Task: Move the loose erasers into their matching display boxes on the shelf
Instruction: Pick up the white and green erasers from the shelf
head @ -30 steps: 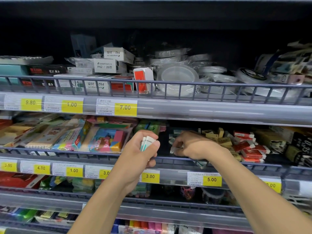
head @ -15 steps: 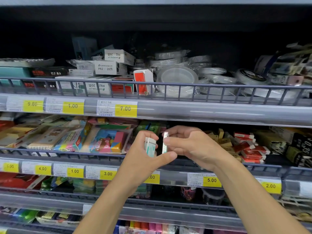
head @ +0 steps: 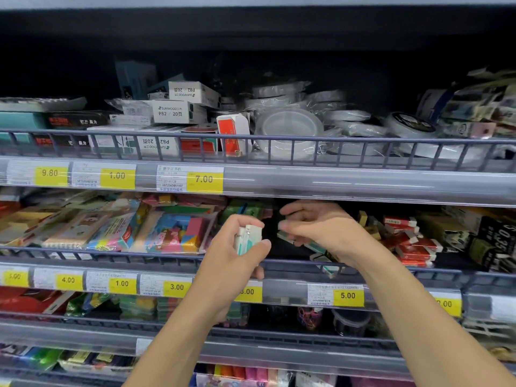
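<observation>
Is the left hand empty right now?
No, the left hand grips a small stack of white and teal erasers between thumb and fingers.

The grey shop shelf [head: 363, 185] has wire rails and yellow price tags [head: 203, 179]. On its top level, upper middle, sit white boxes [head: 178, 111] and clear tape rolls [head: 289, 127]. On the middle level lie bright packs [head: 173, 233] left, red erasers [head: 410, 241] right

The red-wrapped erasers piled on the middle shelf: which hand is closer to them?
Right. The right hand hovers just left of the red-wrapped erasers; the left hand is farther left, gripping white-and-green erasers.
</observation>
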`<action>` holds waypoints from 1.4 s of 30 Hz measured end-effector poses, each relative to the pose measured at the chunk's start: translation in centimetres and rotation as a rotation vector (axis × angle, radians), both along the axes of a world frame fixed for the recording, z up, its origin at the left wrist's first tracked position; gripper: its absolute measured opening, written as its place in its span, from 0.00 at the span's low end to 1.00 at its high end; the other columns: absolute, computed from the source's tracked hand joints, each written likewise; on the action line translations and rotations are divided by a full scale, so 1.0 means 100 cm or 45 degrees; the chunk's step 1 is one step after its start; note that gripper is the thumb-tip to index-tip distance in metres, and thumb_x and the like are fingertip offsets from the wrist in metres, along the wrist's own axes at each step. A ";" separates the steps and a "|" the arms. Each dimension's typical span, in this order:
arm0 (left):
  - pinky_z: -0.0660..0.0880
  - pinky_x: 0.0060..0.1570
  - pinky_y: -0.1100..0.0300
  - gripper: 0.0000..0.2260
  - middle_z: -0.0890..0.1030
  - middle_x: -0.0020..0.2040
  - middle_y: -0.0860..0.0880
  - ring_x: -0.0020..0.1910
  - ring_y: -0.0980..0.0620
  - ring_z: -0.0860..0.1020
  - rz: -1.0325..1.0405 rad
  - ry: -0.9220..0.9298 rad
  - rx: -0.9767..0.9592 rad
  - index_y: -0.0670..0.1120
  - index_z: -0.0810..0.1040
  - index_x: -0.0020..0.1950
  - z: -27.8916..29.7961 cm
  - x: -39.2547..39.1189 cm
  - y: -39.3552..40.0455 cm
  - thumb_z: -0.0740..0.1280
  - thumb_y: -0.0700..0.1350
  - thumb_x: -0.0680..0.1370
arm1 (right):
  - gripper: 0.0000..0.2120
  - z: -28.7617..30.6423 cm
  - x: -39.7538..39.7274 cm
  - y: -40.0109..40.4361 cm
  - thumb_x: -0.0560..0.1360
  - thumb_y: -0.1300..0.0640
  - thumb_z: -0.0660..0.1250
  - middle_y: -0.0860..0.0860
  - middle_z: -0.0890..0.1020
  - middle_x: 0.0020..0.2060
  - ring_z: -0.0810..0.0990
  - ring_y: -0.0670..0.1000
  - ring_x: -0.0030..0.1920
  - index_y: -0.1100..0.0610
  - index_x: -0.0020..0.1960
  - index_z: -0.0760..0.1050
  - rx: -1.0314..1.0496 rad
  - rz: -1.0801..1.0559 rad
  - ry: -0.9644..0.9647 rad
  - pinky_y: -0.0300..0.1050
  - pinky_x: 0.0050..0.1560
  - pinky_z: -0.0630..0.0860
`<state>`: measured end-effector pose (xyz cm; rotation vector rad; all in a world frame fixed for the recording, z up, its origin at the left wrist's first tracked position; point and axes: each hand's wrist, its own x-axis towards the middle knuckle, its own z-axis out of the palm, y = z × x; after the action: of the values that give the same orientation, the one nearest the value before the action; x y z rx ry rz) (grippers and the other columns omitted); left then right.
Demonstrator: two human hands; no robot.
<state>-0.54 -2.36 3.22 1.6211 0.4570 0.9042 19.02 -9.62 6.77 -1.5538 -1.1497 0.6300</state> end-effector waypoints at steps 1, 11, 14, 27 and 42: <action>0.79 0.36 0.59 0.10 0.77 0.46 0.48 0.30 0.53 0.76 -0.006 0.003 -0.026 0.57 0.79 0.52 0.000 -0.001 0.001 0.73 0.41 0.79 | 0.12 -0.001 0.009 0.003 0.71 0.52 0.78 0.48 0.86 0.43 0.83 0.50 0.42 0.49 0.53 0.81 -0.095 -0.106 -0.166 0.46 0.46 0.82; 0.75 0.32 0.60 0.09 0.80 0.37 0.52 0.32 0.54 0.76 -0.031 -0.082 -0.300 0.56 0.81 0.47 -0.004 0.002 0.008 0.75 0.41 0.78 | 0.25 -0.020 0.035 0.028 0.77 0.40 0.67 0.51 0.72 0.62 0.71 0.55 0.64 0.49 0.71 0.73 -0.682 -0.147 -1.193 0.46 0.58 0.70; 0.75 0.33 0.59 0.10 0.81 0.38 0.53 0.34 0.55 0.77 -0.030 -0.103 -0.304 0.55 0.82 0.48 -0.003 0.003 0.009 0.75 0.39 0.77 | 0.24 -0.022 0.035 0.035 0.77 0.40 0.67 0.51 0.72 0.63 0.67 0.56 0.66 0.47 0.70 0.73 -0.714 -0.154 -1.245 0.48 0.54 0.66; 0.75 0.34 0.60 0.09 0.78 0.47 0.45 0.34 0.56 0.77 -0.011 -0.112 -0.331 0.55 0.83 0.46 -0.003 0.001 0.011 0.77 0.40 0.76 | 0.22 -0.021 0.027 0.043 0.75 0.43 0.70 0.47 0.69 0.56 0.68 0.53 0.64 0.44 0.67 0.73 -0.625 -0.082 -1.247 0.47 0.54 0.68; 0.76 0.35 0.61 0.09 0.78 0.42 0.49 0.33 0.55 0.76 -0.027 -0.102 -0.316 0.56 0.83 0.46 -0.004 -0.002 0.011 0.77 0.42 0.75 | 0.25 -0.011 0.030 0.026 0.77 0.49 0.66 0.51 0.71 0.69 0.71 0.55 0.67 0.42 0.73 0.67 -0.755 0.119 -1.311 0.46 0.62 0.70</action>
<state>-0.73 -1.22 2.85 1.3565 0.4758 0.8579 22.00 -7.04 5.71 -2.4711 -1.8999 0.1886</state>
